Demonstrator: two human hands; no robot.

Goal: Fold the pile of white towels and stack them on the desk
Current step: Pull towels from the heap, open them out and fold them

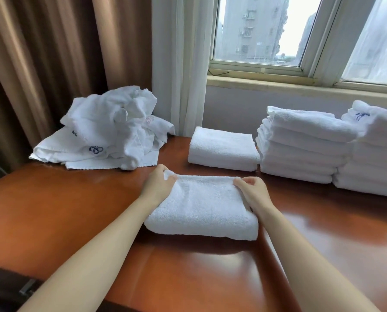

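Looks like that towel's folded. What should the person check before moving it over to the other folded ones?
1. Left hand grips the folded towel at its far left corner: ok.
2. Right hand pinches its far right corner: ok.
3. Fold lies flat, edges roughly even: ok.
4. Short stack has a flat top to receive it: ok.
5. Desk between towel and short stack is bare: ok.
6. Tall stack beside it stands steady: cannot tell.
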